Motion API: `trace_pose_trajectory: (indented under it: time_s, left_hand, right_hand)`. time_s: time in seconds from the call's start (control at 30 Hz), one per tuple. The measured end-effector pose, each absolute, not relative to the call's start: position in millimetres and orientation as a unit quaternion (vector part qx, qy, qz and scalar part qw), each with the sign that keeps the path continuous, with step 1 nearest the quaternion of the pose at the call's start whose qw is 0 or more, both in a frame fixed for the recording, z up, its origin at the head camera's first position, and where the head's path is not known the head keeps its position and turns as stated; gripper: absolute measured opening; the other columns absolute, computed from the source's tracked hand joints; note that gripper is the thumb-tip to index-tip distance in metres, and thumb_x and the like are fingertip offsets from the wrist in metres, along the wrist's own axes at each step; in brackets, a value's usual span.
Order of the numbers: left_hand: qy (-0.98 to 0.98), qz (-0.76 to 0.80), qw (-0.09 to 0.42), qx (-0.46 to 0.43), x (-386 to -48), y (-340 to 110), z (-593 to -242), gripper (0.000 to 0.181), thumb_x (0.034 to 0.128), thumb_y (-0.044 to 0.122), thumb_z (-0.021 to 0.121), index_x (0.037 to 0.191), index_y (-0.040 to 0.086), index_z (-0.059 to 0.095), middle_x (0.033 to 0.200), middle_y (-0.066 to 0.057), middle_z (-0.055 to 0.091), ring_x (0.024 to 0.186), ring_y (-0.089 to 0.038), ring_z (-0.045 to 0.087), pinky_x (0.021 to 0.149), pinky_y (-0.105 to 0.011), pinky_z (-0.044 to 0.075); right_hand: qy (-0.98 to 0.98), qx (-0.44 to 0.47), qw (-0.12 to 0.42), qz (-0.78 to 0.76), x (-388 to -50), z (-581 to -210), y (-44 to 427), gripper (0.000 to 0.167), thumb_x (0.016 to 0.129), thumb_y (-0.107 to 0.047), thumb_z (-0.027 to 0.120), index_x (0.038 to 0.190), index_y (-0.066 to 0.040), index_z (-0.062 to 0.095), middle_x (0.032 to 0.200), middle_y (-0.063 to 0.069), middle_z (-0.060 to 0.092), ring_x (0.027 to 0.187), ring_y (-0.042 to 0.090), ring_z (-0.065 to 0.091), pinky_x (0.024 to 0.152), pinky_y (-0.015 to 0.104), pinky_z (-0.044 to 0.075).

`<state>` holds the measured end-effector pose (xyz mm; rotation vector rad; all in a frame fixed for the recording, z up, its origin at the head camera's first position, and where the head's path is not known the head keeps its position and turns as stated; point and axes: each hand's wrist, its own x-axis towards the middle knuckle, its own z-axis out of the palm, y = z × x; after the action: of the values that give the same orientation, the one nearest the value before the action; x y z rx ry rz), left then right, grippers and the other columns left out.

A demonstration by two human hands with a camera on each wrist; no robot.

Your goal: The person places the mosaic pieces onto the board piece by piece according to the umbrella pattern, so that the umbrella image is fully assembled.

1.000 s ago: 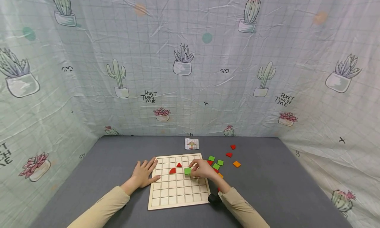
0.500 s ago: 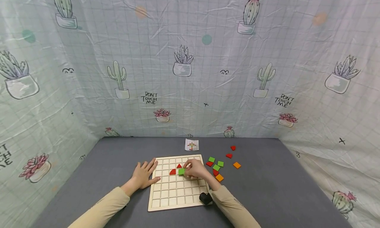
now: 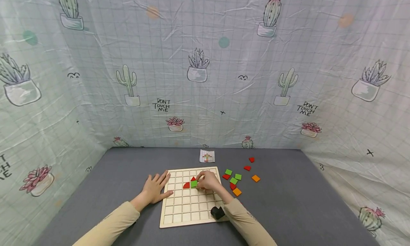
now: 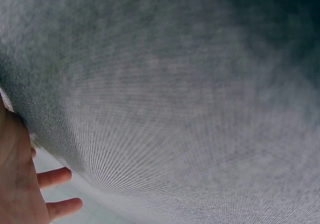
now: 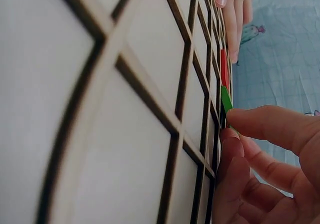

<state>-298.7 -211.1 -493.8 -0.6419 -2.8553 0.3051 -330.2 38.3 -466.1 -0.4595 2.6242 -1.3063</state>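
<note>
A pale wooden grid board (image 3: 182, 208) lies on the grey table. My right hand (image 3: 208, 181) pinches a green square tile (image 3: 193, 184) at a cell near the board's upper middle. In the right wrist view the tile (image 5: 226, 100) is slightly tilted, one edge down at the grid, with thumb and fingers at its other edge. To its left lies a red quarter-round tile (image 3: 186, 185), and a red triangle tile (image 3: 193, 178) sits just above. My left hand (image 3: 153, 188) rests with spread fingers on the board's left edge.
Right of the board lie loose green tiles (image 3: 238, 176), red tiles (image 3: 247, 168) and orange tiles (image 3: 255, 178). A small card with a coloured grid pattern (image 3: 207, 156) lies behind the board. A black wrist camera (image 3: 217, 213) hangs over the board's lower right. Patterned cloth (image 3: 205, 128) surrounds the table.
My right hand has moved left across the board with the green tile, bringing it beside the red quarter-round tile and below the triangle. The left hand has stayed in place.
</note>
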Motion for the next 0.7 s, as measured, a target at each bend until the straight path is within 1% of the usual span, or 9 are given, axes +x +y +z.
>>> trace_pose_trajectory:
  time_s: [0.07,0.1,0.23,0.37,0.47,0.7]
  left_hand:
    - [-0.966,0.106,0.098,-0.216,-298.5,-210.0,-492.2,0.076,0.0872,0.065,0.022,0.142,0.013,0.025,0.147,-0.008,0.024,0.117,-0.032,0.041,0.09,-0.055,0.032]
    - [-0.969,0.104,0.079,-0.211,-293.9,-206.7,-483.0,0.075,0.0868,0.063,0.029,0.139,0.01,0.032,0.144,-0.009,0.03,0.117,-0.033,0.042,0.09,-0.054,0.032]
    - [-0.97,0.114,0.063,-0.203,-290.3,-203.4,-475.4,0.072,0.0857,0.058,0.039,0.137,0.008,0.036,0.142,-0.009,0.034,0.117,-0.033,0.043,0.09,-0.053,0.034]
    - [-0.971,0.121,0.058,-0.2,-289.8,-203.2,-474.4,0.072,0.0856,0.058,0.04,0.137,0.009,0.035,0.143,-0.009,0.033,0.118,-0.033,0.043,0.09,-0.053,0.034]
    - [-0.97,0.129,0.058,-0.196,-291.5,-203.8,-476.2,0.071,0.086,0.058,0.039,0.138,0.009,0.034,0.144,-0.008,0.032,0.118,-0.032,0.042,0.091,-0.052,0.034]
    - [-0.968,0.121,0.076,-0.207,-291.7,-205.4,-479.0,0.071,0.0857,0.057,0.041,0.136,0.007,0.037,0.141,-0.01,0.036,0.115,-0.033,0.045,0.089,-0.053,0.035]
  right_hand:
    - [0.88,-0.153,0.087,-0.441,-330.6,-466.2,38.1,0.023,0.066,0.001,0.072,0.087,0.001,0.065,0.062,0.008,0.063,0.046,0.011,0.051,0.045,0.022,0.041]
    - [0.88,-0.152,0.087,-0.442,-330.8,-466.3,38.1,0.023,0.066,0.001,0.072,0.087,0.001,0.065,0.062,0.007,0.063,0.046,0.01,0.051,0.045,0.022,0.042]
    - [0.879,-0.146,0.091,-0.445,-331.9,-466.2,38.5,0.024,0.065,0.0,0.072,0.089,0.001,0.066,0.063,0.007,0.064,0.046,0.008,0.049,0.045,0.022,0.043]
    - [0.877,-0.139,0.097,-0.449,-332.5,-465.5,39.1,0.024,0.066,0.0,0.071,0.089,0.001,0.066,0.064,0.008,0.064,0.046,0.008,0.049,0.046,0.023,0.044]
    - [0.879,-0.139,0.09,-0.448,-332.0,-465.7,39.6,0.021,0.065,0.001,0.071,0.086,0.002,0.066,0.064,0.008,0.064,0.045,0.008,0.05,0.045,0.024,0.045]
    - [0.884,-0.152,0.079,-0.436,-329.8,-466.6,38.9,0.013,0.066,0.002,0.071,0.078,0.002,0.066,0.056,0.002,0.057,0.042,0.008,0.048,0.042,0.021,0.043]
